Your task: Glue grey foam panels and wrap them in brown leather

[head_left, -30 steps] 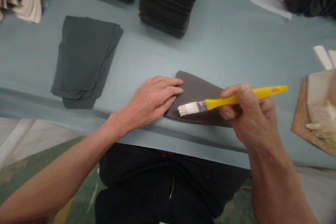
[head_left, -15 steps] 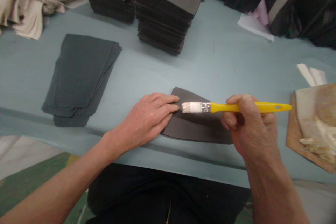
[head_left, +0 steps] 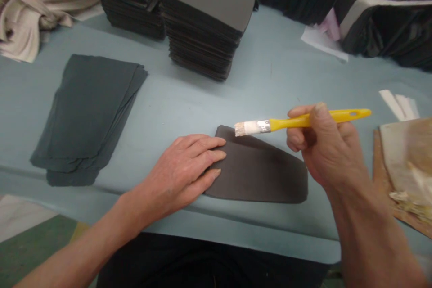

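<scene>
A dark grey tapered panel [head_left: 259, 173] lies flat near the table's front edge. My left hand [head_left: 189, 162] rests on its narrow left end, palm down with the fingers stretched out. My right hand [head_left: 324, 139] grips a paintbrush [head_left: 293, 121] by its yellow handle, thumb on top. The brush points left, and its pale bristles are over the panel's upper left edge; whether they touch it I cannot tell. Left of my hands lies a loose pile of dark green-grey cut pieces [head_left: 91, 108], fanned slightly.
Tall stacks of dark panels [head_left: 202, 36] stand at the back. Beige cloth [head_left: 20, 13] is heaped at the far left, and black bundles [head_left: 388, 27] sit at the back right. On the right is a brown board [head_left: 380, 162] with crusted, pale material, near white strips [head_left: 398, 103].
My right hand has lifted the brush towards the panel's far edge, with its handle end tilted up. My left hand stays on the panel. The whole view has shifted slightly.
</scene>
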Demonstrator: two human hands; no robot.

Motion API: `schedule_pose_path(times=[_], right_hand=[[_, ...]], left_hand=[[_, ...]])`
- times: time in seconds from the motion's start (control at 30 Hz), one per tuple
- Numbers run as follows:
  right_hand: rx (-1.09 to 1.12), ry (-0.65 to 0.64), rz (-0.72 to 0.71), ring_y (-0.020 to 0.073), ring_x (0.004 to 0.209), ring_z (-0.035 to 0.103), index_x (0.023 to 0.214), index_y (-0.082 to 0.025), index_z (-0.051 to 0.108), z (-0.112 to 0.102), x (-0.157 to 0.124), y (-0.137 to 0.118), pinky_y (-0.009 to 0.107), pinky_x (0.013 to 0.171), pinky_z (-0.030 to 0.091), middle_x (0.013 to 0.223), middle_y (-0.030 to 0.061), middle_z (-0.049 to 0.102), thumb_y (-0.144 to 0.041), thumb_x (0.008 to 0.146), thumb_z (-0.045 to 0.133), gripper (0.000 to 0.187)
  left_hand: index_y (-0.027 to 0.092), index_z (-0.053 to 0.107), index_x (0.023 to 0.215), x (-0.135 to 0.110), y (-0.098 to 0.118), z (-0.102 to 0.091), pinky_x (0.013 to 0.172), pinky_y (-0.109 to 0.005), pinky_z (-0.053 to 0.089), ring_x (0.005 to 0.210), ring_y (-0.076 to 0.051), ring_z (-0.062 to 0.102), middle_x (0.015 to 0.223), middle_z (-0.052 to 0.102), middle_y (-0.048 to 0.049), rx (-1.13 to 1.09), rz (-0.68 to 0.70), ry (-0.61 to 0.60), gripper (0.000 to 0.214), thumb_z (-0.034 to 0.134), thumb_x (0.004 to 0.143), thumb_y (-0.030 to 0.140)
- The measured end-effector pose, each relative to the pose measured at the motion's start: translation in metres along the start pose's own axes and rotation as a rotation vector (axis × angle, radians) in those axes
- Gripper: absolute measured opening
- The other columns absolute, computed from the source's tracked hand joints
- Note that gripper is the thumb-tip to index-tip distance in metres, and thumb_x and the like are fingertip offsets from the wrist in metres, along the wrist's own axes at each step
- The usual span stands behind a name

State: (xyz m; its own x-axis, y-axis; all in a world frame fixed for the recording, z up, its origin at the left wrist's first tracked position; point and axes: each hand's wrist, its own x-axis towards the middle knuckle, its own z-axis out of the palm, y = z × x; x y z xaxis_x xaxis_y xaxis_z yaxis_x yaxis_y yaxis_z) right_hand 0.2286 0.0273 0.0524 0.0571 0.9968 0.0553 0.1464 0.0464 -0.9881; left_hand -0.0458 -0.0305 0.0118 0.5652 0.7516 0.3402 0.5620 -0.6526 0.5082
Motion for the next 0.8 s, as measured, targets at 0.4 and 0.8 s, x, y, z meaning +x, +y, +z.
schedule_pose_path(times=[0.4, 0.8], right_hand=[[0.012, -0.23, 0.009, 0.0095, 0.042, 0.033, 0.077, -0.025, 0.067, 0.029, 0.074, 0.008, 0.026, 0.042, 0.027, 0.049, -0.0078, 0.026, -0.08, 0.093, 0.065, 0.058], [-0.077, -0.402, -0.02, 0.0064, 0.043, 0.033, 0.07, -0.019, 0.066, 0.054, 0.099, 0.002, 0.024, 0.042, 0.021, 0.044, -0.0079, 0.03, -0.079, 0.092, 0.067, 0.064]], left_hand=[[0.02, 0.061, 0.134, -0.004, 0.016, 0.005, 0.118, -0.047, 0.049, 0.138, -0.026, 0.061, 0.15, 0.068, -0.01, 0.01, -0.122, -0.008, 0.028, 0.055, 0.106, 0.021], [0.02, 0.058, 0.131, -0.003, 0.018, 0.002, 0.122, -0.04, 0.04, 0.14, -0.021, 0.057, 0.149, 0.067, -0.0085, 0.01, -0.126, -0.023, 0.024, 0.056, 0.107, 0.02]])
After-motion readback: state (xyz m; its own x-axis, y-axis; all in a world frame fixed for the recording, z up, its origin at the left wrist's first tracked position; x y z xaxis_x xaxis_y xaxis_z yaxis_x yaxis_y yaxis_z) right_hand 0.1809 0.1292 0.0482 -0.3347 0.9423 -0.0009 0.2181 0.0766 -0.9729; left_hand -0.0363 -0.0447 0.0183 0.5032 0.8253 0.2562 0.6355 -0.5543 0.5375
